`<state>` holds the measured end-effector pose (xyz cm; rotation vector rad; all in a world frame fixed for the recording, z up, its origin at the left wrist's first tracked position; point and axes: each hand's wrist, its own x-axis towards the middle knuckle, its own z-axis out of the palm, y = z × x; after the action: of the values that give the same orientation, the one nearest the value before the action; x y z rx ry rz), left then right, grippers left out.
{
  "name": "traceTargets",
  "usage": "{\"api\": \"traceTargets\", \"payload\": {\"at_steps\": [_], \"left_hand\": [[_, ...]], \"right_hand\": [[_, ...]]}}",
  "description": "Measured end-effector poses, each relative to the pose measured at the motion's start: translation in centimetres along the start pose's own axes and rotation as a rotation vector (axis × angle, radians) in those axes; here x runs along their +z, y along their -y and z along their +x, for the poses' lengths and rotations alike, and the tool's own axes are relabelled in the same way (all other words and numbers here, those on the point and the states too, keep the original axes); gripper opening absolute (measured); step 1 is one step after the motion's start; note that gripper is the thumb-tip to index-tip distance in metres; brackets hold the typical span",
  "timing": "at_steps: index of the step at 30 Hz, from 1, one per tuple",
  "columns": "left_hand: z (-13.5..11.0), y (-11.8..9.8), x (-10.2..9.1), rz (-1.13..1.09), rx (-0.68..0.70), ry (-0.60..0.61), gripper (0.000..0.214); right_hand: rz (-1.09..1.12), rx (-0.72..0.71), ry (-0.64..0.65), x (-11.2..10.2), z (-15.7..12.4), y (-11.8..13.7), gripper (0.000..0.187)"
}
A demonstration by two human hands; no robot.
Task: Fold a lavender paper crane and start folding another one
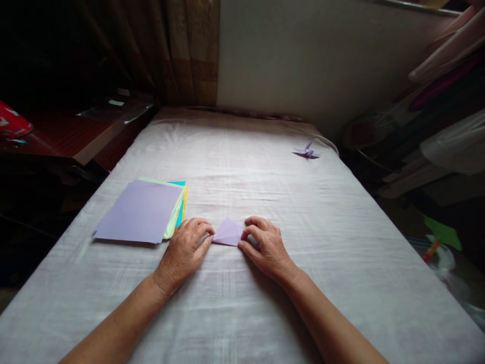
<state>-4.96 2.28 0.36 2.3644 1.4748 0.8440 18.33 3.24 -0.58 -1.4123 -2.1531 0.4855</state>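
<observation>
A small folded piece of purple origami paper (pixel 228 233) lies on the cloth between my two hands, its top coming to a point. Its left corner is pinched between the thumb and fingers of my left hand (pixel 190 241). At the opposite corner, my right hand (pixel 264 244) grips the paper with thumb and index finger, the other fingers curled. Close beside my left hand sits a stack of coloured paper sheets (pixel 138 211), purple on top, with green, blue and yellow edges showing at its right side.
A folded purple paper crane (pixel 307 150) stands at the far right of the cloth-covered surface (pixel 235 313). To the left is a brown wooden table (pixel 76 136) bearing a clear plastic bag (pixel 121 108) and a red object (pixel 13 121). Clothes (pixel 454 146) hang at the right.
</observation>
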Motion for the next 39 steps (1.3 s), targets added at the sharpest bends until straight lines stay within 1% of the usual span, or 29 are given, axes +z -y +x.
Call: {"api": "traceTargets", "payload": {"at_steps": [2,4,6,9,10,13,15,18,24,28,30,32,35,37,39], "left_hand": [[-0.2,-0.6,-0.2,0.033,0.093,-0.028,0.015],[-0.5,-1.3,-0.3,0.094,0.195,-0.014,0.017],[-0.6,-1.8,-0.3,0.158,0.26,0.02,0.018],[-0.6,-2.2,0.0,0.22,0.272,0.063,0.021],[-0.6,-2.2,0.1,0.235,0.265,0.073,0.021],[-0.6,-2.5,0.2,0.276,0.239,0.088,0.021],[-0.7,-2.6,0.3,0.296,0.231,0.087,0.021],[-0.9,-2.7,0.5,0.302,0.229,0.082,0.024],[-0.1,-2.6,0.9,0.305,0.178,0.12,0.029],[1.0,-3.6,1.3,0.312,0.138,0.148,0.032],[1.4,-4.2,1.6,0.329,0.13,0.147,0.035],[1.6,-4.8,1.9,0.349,0.132,0.142,0.035],[1.9,-4.9,2.2,0.363,0.159,0.148,0.025],[2.3,-4.5,2.1,0.361,0.214,0.162,0.019],[2.8,-3.8,1.7,0.352,0.312,0.178,0.016]], "right_hand": [[-0.005,0.001,-0.005,0.0,0.1,0.1,0.007],[-0.002,-0.003,0.008,0.1,0.4,0.1,0.008],[0.001,-0.019,0.043,0.0,0.8,0.3,0.02],[-0.015,-0.068,0.15,-0.4,1.9,0.7,0.05],[-0.027,-0.088,0.198,-0.6,2.4,0.9,0.057],[-0.054,-0.131,0.321,-1.3,3.9,1.3,0.065],[-0.055,-0.12,0.368,-1.8,4.9,1.4,0.062],[-0.048,-0.06,0.399,-2.2,5.7,1.2,0.05],[0.035,0.018,0.301,-2.5,5.0,-0.8,0.031],[0.059,0.036,0.242,-3.3,4.3,-1.7,0.016],[0.063,0.069,0.241,-3.6,4.2,-1.8,0.009],[0.073,0.119,0.266,-3.7,4.2,-1.8,0.006],[0.123,0.166,0.283,-3.8,3.8,-1.9,0.009],[0.162,0.164,0.277,-3.8,3.2,-2.0,0.014],[0.178,0.124,0.275,-3.9,2.4,-2.0,0.016]]}}
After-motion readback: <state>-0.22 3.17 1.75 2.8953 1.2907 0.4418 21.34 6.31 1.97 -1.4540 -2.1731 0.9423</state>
